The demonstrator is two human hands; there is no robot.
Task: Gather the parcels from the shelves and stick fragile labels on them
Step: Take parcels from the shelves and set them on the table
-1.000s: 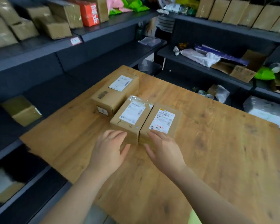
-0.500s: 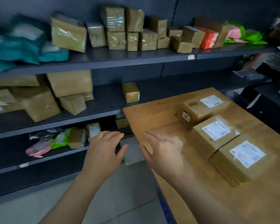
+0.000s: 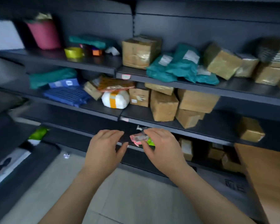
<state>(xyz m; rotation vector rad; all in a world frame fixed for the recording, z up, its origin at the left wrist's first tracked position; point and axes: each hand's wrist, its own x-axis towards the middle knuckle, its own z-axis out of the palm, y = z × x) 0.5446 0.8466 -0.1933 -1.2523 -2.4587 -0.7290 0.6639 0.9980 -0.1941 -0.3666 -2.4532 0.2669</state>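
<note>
Facing dark shelves loaded with brown parcels on upper and middle tiers. Holding left hand and right hand out empty before the lower tier, with fingers loosely spread.

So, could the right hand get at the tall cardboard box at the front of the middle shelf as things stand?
Probably yes. The right hand is empty and open, just below the cardboard box, which stands near the front of the middle shelf with nothing before it.

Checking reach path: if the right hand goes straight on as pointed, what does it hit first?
Likely the crinkled pink-and-green plastic packet on the lower shelf, just ahead of the right hand; depth is unclear.
</note>
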